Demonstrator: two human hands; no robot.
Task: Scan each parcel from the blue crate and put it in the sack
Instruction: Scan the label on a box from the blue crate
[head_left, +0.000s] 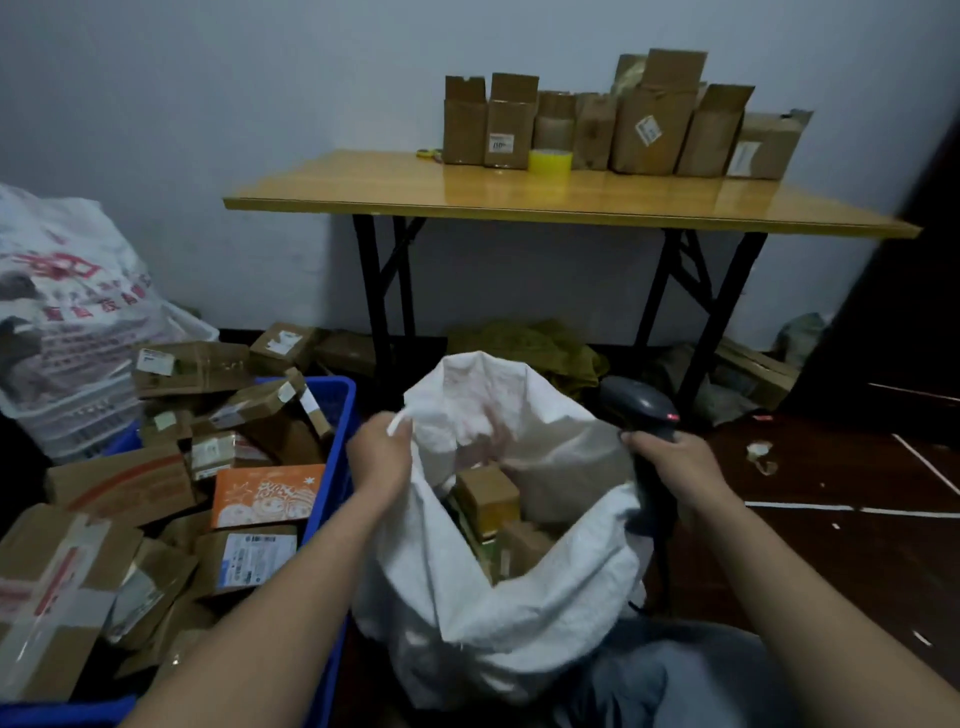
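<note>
L hand is pinching the left rim of the white sack, fingers curled tight on a fold of the fabric. Sack is standing on the floor at centre, near the person, w/ its mouth gaping upward. Inside, a small brown box is lying on top of other cartons (lower ones too dark to count).

R hand is gripping the handle of the dark scanner, fingers wrapped round it. Scanner head is pointing away and to the left, just beside the sack's right rim.

Blue crate is sitting left of the sack, its right wall touching or v. close to the fabric (can't tell which). Parcels are filling it in a loose heap, mostly brown cartons w/ labels. An orange printed box is lying near the crate's right wall. A labelled carton is lying just nearer than it.

Far side: wooden folding table is standing against the wall. It is carrying a row of open cardboard boxes along its far edge, w/ a yellow tape roll in front of them. White printed bag is bulging at far left, behind the crate.
</note>
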